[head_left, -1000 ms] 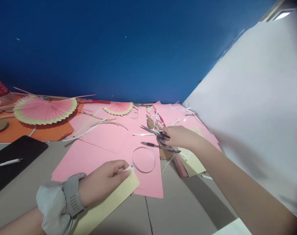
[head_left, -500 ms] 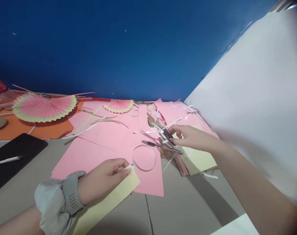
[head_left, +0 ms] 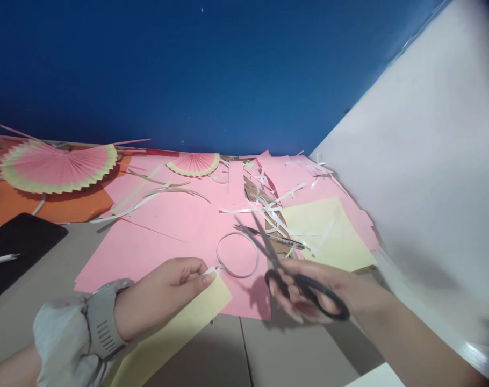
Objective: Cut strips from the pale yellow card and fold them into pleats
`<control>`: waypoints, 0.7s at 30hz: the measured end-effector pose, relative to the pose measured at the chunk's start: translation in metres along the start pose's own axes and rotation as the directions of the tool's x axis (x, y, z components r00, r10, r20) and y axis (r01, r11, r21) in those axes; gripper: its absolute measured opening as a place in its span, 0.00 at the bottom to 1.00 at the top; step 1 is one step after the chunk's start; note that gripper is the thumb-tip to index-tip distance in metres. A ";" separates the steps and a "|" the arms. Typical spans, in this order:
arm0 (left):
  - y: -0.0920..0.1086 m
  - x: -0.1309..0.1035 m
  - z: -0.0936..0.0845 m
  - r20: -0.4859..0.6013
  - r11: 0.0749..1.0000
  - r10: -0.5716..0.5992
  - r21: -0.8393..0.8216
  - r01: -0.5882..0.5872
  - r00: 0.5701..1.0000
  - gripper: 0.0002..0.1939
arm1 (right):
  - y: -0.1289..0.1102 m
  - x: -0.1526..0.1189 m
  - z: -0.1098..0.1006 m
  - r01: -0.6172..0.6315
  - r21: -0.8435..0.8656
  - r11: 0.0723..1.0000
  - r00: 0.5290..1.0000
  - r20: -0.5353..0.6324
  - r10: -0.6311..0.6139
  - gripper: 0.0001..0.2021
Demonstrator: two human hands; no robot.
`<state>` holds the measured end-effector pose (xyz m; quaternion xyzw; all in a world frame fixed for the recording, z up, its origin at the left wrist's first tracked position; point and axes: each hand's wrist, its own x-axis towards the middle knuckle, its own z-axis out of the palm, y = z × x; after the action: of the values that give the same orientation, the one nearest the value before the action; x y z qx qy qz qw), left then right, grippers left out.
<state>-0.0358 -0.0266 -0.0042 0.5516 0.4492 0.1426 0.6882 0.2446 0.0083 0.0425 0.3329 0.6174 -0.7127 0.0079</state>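
My left hand pinches the corner of a pale yellow paper strip between thumb and fingers. A thin whitish ring sticks out past the thumb, its joined end at my fingertips; whether it is attached to the paper I cannot tell. My right hand is closed round a pair of black-handled scissors, a little blurred. Their blades are spread and point up and left, over a black pen. Beneath both hands lie pink paper sheets.
Two folded pink-and-yellow paper fans lie at the back left, the larger on orange paper. White paper scraps are strewn near a yellow sheet. A black flat object is at left. Blue and white walls bound the space.
My right hand has lifted the scissors from among the scraps and brought them nearer me, blades now apart. My left hand still grips the yellow strip. The view has shifted slightly.
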 end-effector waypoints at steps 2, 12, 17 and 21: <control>0.000 0.000 -0.001 -0.009 1.000 0.001 0.023 -0.001 1.000 0.21 | 0.014 -0.004 0.003 0.008 0.083 0.997 0.991 0.136 -0.019 0.36; -0.001 -0.001 -0.005 -0.018 0.998 0.027 0.065 -0.026 0.999 0.23 | 0.043 0.003 0.005 -0.159 0.281 0.946 0.866 0.500 -0.003 0.38; 0.000 -0.001 -0.002 -0.025 1.000 0.020 0.023 -0.020 0.999 0.22 | 0.029 0.027 0.011 -0.151 0.295 0.944 0.873 0.488 -0.012 0.34; -0.002 -0.001 -0.001 -0.054 0.999 0.047 -0.023 -0.049 0.997 0.22 | 0.024 0.047 0.017 -0.140 0.289 0.947 0.885 0.466 -0.011 0.36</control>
<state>-0.0380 -0.0274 -0.0060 0.5499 0.4521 0.1790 0.6791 0.2104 0.0068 -0.0015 0.1714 0.4648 -0.8596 0.1252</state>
